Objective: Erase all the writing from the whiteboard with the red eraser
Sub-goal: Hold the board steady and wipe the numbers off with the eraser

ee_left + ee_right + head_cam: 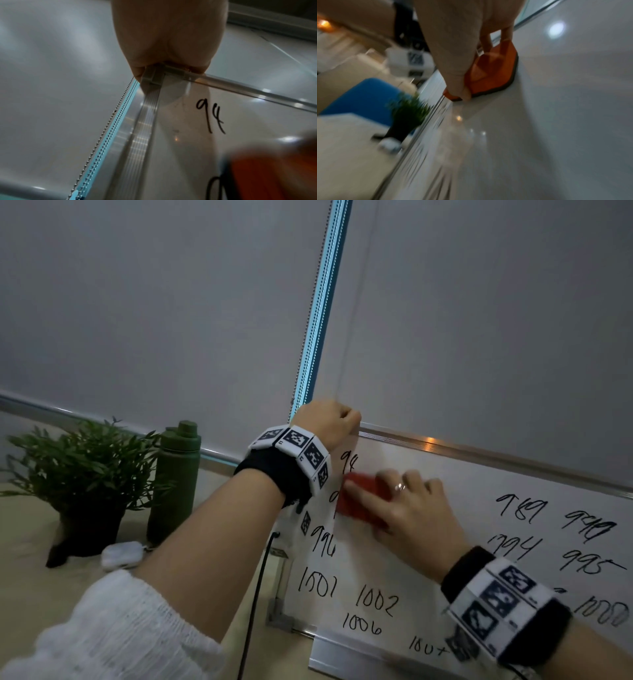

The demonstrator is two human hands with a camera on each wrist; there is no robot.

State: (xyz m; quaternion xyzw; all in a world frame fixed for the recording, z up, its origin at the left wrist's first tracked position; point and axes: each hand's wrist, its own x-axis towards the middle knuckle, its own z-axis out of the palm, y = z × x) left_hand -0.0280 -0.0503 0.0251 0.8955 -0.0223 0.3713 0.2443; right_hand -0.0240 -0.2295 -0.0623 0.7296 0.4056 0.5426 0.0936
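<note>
- Red, and one only: the eraser [361, 501] lies flat against the whiteboard [455, 484] near the board's upper left corner, just inside the left edge.
- The right hand [406, 508] grips the eraser, thumb along its lower side and fingers curled over its top; the right wrist view shows the dark felt base touching the board.
- The left hand [327, 422] is closed round the board's top left corner; in the left wrist view its fingers wrap the grey corner cap where the two metal frame rails meet.
- Two hands, two wrist bands with black-and-white markers, one ring on the right hand.
- Writing: a partial "98" sits just above the eraser, a partial stroke at its left, "996" below that, then "1001", "1002", "1006" and a blurred number toward the bottom rail. To the right of the right hand I count five more numbers, among them "994" and "995"; part of the board is hidden by the right wrist.
- A wiped, bare stretch runs across the board under the top rail, right of the eraser.
- On the table [24, 542] left of the board: one potted plant [78, 470], one green bottle [174, 477], one small white case [121, 554], all well apart from the board's left edge.
- One bead chain [310, 320] hangs beside the blind above the left hand.
</note>
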